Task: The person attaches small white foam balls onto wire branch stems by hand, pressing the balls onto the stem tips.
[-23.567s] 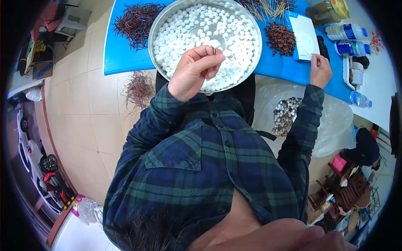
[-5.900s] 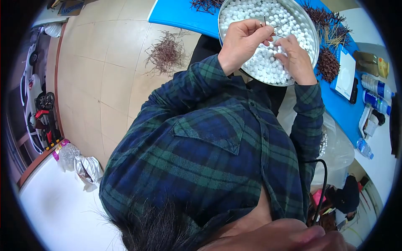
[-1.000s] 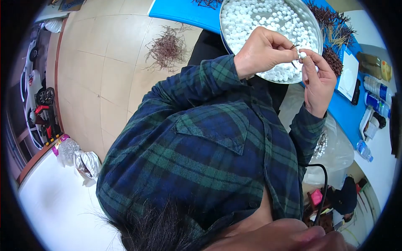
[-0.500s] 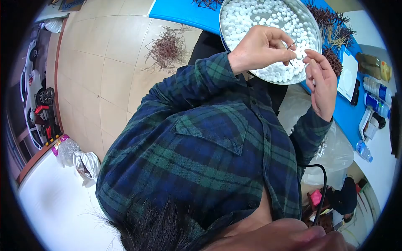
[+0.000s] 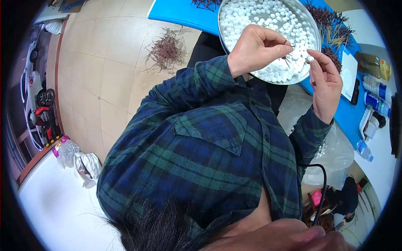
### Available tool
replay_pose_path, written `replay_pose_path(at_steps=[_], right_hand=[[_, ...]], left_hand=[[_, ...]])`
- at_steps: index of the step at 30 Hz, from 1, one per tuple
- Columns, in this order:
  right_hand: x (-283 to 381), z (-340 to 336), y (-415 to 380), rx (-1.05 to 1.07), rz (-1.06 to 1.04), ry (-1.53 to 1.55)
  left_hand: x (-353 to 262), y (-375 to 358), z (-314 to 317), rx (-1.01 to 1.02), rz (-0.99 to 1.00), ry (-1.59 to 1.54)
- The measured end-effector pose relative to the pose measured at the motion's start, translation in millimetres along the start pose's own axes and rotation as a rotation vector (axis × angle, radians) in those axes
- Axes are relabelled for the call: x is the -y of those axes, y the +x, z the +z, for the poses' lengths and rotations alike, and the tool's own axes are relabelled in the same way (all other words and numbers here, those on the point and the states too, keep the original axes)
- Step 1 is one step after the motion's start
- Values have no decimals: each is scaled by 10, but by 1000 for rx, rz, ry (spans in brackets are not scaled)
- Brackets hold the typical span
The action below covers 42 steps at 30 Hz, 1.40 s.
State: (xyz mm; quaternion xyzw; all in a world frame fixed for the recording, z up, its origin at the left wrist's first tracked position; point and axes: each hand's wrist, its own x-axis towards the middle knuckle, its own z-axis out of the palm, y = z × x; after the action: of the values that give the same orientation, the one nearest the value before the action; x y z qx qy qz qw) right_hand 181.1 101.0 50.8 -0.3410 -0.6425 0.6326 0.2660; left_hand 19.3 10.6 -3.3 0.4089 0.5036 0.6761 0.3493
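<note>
A thin dark twig [image 5: 287,60] is pinched between the thumb and fingers of my left hand [image 5: 256,49], above the round metal pan [image 5: 320,37]. Many small white foam-like balls [image 5: 268,19] lie in that pan. To the right, over the rim, my right hand [image 5: 325,83] is closed with a single white ball [image 5: 310,58] between thumb and fingertip. A small gap separates the ball from the twig.
Dark twig bundles [image 5: 331,25] lie on the blue table [image 5: 180,10], beside a white flat device [image 5: 348,75]. Water bottles [image 5: 377,103] stand further right. A twig heap [image 5: 166,49] lies on the tiled floor [image 5: 113,37]. Another person [image 5: 345,198] is at lower right.
My left hand has shifted slightly left with the twig. My right hand has moved a little right and down, and the white ball now shows at its fingertips.
</note>
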Motion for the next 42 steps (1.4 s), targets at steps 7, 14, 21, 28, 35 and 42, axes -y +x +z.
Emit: replay_pose_path(at_steps=[7,14,21,28,35,42], right_hand=[[-46,74,29,-14,-94,6],[-55,86,43,-27,-113,-22],[-62,114,48,-18,-114,-35],[-84,109,34,-28,-90,-68],[-107,109,22,3,-73,-79],[-112,12,72,40,67,74]], left_hand=[[-55,-18,25,1,-12,6],[-2,-23,47,-15,12,11],[-42,-26,43,-1,4,48],[-13,-29,50,5,13,50],[-36,-19,44,41,22,78],[-72,-3,26,99,-58,52]])
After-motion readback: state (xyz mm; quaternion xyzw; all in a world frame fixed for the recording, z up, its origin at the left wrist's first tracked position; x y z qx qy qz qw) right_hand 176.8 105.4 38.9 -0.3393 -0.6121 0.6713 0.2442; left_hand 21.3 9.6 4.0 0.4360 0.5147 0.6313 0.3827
